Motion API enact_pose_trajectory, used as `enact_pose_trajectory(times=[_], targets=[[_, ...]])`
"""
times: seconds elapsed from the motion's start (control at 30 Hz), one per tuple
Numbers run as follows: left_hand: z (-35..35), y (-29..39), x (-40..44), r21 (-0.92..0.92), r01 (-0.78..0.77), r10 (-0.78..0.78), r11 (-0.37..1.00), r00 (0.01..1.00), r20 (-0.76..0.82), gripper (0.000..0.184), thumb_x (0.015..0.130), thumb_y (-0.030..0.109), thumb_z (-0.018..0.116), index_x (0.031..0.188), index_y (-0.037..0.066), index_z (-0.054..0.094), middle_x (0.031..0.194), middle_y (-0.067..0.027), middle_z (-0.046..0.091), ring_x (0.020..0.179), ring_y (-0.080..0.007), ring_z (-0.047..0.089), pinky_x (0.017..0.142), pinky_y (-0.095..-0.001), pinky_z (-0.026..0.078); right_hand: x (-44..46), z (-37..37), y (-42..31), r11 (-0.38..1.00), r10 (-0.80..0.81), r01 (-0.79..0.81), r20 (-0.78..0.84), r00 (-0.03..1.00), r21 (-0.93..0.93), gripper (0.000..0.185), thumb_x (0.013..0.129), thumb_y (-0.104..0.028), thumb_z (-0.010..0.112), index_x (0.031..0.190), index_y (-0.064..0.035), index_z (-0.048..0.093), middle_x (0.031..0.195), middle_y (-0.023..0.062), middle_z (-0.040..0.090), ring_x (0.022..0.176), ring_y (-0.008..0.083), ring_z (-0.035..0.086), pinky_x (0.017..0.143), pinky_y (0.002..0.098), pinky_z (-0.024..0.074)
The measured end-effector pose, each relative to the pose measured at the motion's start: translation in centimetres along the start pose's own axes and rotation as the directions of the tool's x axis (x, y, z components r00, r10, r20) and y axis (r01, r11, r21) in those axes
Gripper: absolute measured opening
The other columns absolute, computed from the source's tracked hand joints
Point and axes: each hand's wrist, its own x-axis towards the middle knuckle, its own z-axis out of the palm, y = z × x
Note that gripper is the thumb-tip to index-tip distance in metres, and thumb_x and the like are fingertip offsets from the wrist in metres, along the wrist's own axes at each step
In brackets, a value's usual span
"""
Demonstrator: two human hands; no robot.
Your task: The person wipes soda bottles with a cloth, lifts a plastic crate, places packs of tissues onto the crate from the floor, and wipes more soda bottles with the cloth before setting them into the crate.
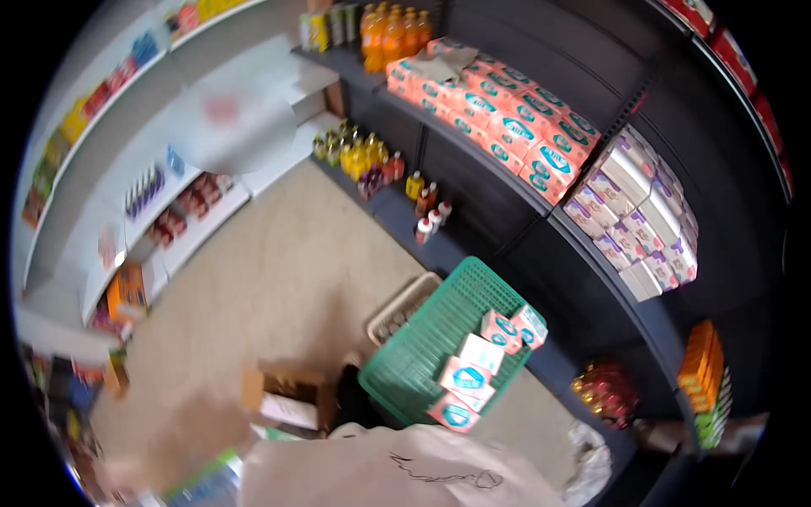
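Observation:
Neither of my hands can be made out. A pale shirt (380, 469) with a dark line drawing, my own, fills the bottom middle. Just beyond it a green plastic basket (405, 363) stands at an angle on the floor. Several pink-and-white tissue packs (467, 376) with teal labels lie along its right side. Matching tissue packs (515, 127) are stacked in rows on the dark shelf above, with a grey cloth-like piece (443, 63) on top. To the right sits a stack of white-and-purple packs (638, 215). A pinkish blur at the bottom left is too smeared to identify.
A beige basket (393, 325) touches the green one's left side. An open cardboard box (291, 397) stands left of my feet. Orange bottles (393, 38) and small bottles (359, 152) line the dark shelves. White shelves (211, 211) curve along the left.

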Motion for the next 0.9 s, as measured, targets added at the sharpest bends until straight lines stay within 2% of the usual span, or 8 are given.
enact_pose_trajectory(times=[0.2, 0.27, 0.4, 0.5, 0.63, 0.73, 0.77, 0.9], targets=[[-15.2, 5.6, 14.8, 0.240, -0.277, 0.295, 0.930, 0.955, -0.041, 0.048, 0.085, 0.039, 0.054, 0.119, 0.005, 0.056, 0.117, -0.0241, 0.055, 0.114, -0.0339, 0.051, 0.097, -0.0399, 0.039, -3.6, 10.6, -6.9, 0.982, 0.128, -0.109, -0.121, 0.984, 0.152, 0.042, 0.087, -0.039, 0.054, 0.117, -0.0093, 0.054, 0.088, 0.0106, 0.065, 0.074, 0.0201, 0.062, 0.067, 0.0321, 0.0486], [-20.4, 9.6, 21.6, -0.194, -0.179, 0.177, 0.964, 0.984, -0.029, 0.042, 0.087, 0.035, 0.052, 0.115, 0.004, 0.058, 0.107, -0.0221, 0.061, 0.102, -0.0338, 0.057, 0.090, -0.0384, 0.043, -5.7, 13.3, -7.9, 0.978, 0.141, -0.123, -0.102, 0.985, 0.168, 0.043, 0.086, -0.039, 0.056, 0.116, -0.0086, 0.054, 0.088, 0.0108, 0.065, 0.074, 0.0199, 0.063, 0.068, 0.0318, 0.0487], [-28.6, 21.5, 19.5, -0.022, -0.408, 0.396, 0.913, 0.896, -0.199, 0.037, 0.089, 0.032, 0.049, 0.107, 0.002, 0.060, 0.086, -0.0142, 0.068, 0.081, -0.0297, 0.064, 0.075, -0.0375, 0.048, -6.8, 16.9, -7.9, 0.993, 0.067, -0.065, -0.012, 0.998, 0.102, 0.044, 0.085, -0.040, 0.059, 0.115, -0.0071, 0.056, 0.086, 0.0111, 0.066, 0.073, 0.0197, 0.064, 0.069, 0.0311, 0.0488], [-26.4, 19.6, 19.1, -0.402, -0.521, 0.450, 0.753, 0.853, -0.263, 0.035, 0.089, 0.032, 0.050, 0.102, 0.002, 0.063, 0.085, -0.0126, 0.067, 0.079, -0.0234, 0.063, 0.072, -0.0373, 0.049, -5.4, 17.0, -8.4, 0.997, -0.080, 0.081, 0.057, 0.995, -0.016, 0.045, 0.084, -0.040, 0.061, 0.114, -0.0059, 0.057, 0.085, 0.0114, 0.066, 0.073, 0.0195, 0.064, 0.070, 0.0307, 0.0490], [-25.4, 13.0, 17.5, -0.005, -0.408, 0.408, 0.913, 0.913, 0.014, 0.033, 0.088, 0.030, 0.053, 0.096, 0.001, 0.064, 0.085, -0.0147, 0.066, 0.080, -0.0236, 0.062, 0.072, -0.0373, 0.050, -2.4, 17.1, -19.2, 0.934, -0.355, 0.356, 0.071, 0.932, -0.003, 0.052, 0.083, -0.042, 0.063, 0.117, -0.0048, 0.055, 0.080, 0.0091, 0.067, 0.066, 0.0180, 0.064, 0.070, 0.0299, 0.0493], [-27.2, 13.0, 17.4, -0.042, -0.227, 0.229, 0.973, 0.972, 0.045, 0.030, 0.085, 0.028, 0.058, 0.099, 0.001, 0.063, 0.086, -0.0146, 0.066, 0.082, -0.0232, 0.062, 0.073, -0.0364, 0.050, -6.7, 18.9, -33.5, 0.796, -0.475, 0.430, -0.001, 0.880, -0.426, 0.059, 0.084, -0.054, 0.054, 0.124, -0.0106, 0.050, 0.072, 0.0109, 0.066, 0.075, 0.0269, 0.065, 0.072, 0.0373, 0.0488], [-28.1, 13.6, 17.8, -0.077, -0.192, 0.196, 0.978, 0.980, 0.045, 0.030, 0.084, 0.027, 0.059, 0.099, 0.002, 0.063, 0.087, -0.0145, 0.066, 0.083, -0.0231, 0.062, 0.073, -0.0361, 0.050, -8.1, 19.8, -37.1, 0.763, -0.498, 0.427, -0.021, 0.867, -0.486, 0.059, 0.084, -0.057, 0.049, 0.124, -0.0140, 0.050, 0.084, 0.0171, 0.066, 0.088, 0.0372, 0.062, 0.077, 0.0462, 0.0472], [-34.0, 16.7, 22.9, -0.206, -0.175, 0.184, 0.963, 0.983, 0.024, 0.030, 0.080, 0.024, 0.065, 0.102, 0.003, 0.062, 0.088, -0.0143, 0.065, 0.085, -0.0226, 0.062, 0.074, -0.0348, 0.050, -9.2, 25.3, -46.5, 0.717, -0.608, 0.545, -0.008, 0.794, -0.435, 0.058, 0.081, -0.054, 0.054, 0.123, -0.0142, 0.052, 0.091, 0.0139, 0.067, 0.090, 0.0356, 0.062, 0.080, 0.0453, 0.0468]])
